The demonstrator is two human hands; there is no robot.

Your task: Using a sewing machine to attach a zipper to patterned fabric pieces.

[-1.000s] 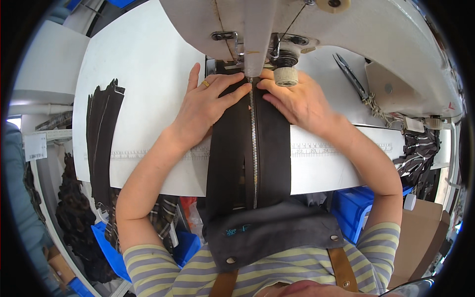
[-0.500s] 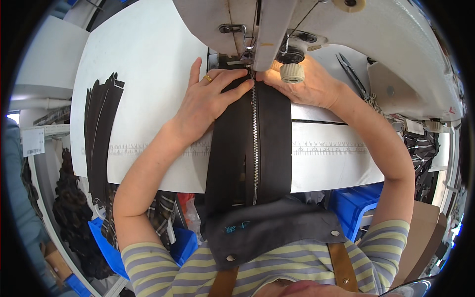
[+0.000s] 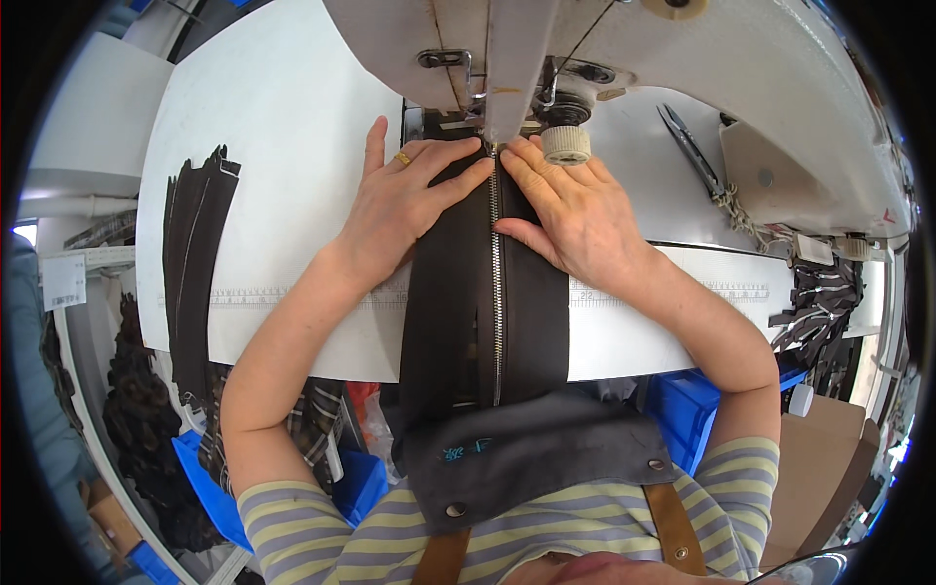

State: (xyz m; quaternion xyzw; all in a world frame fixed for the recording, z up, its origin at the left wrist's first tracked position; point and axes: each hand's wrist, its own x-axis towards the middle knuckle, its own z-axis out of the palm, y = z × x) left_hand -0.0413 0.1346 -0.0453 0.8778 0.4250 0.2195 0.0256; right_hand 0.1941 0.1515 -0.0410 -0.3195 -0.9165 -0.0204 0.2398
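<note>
A black fabric strip (image 3: 534, 302) with a metal zipper (image 3: 496, 283) down its middle runs from my lap up under the sewing machine (image 3: 604, 49). My left hand (image 3: 402, 200) lies on the fabric left of the zipper, index finger and thumb reaching close to the presser foot, the fingers stretched. Flat on the right side of the cloth rests my right hand (image 3: 582, 205), its fingertips near the foot and its thumb pointing at the zipper teeth. The needle area is partly hidden behind the machine head.
Several black zipper strips (image 3: 195, 263) lie at the table's left. Thread snips (image 3: 692, 146) rest on the right beside the machine's pillar. A ruler tape (image 3: 673, 290) crosses the white table (image 3: 292, 117). Blue bins (image 3: 682, 405) and a cardboard box (image 3: 824, 468) stand below.
My right hand has come back from beside the machine head and lies flatter on the fabric, thumb nearer the zipper. The bright light under the head is gone. My left hand stays on the cloth.
</note>
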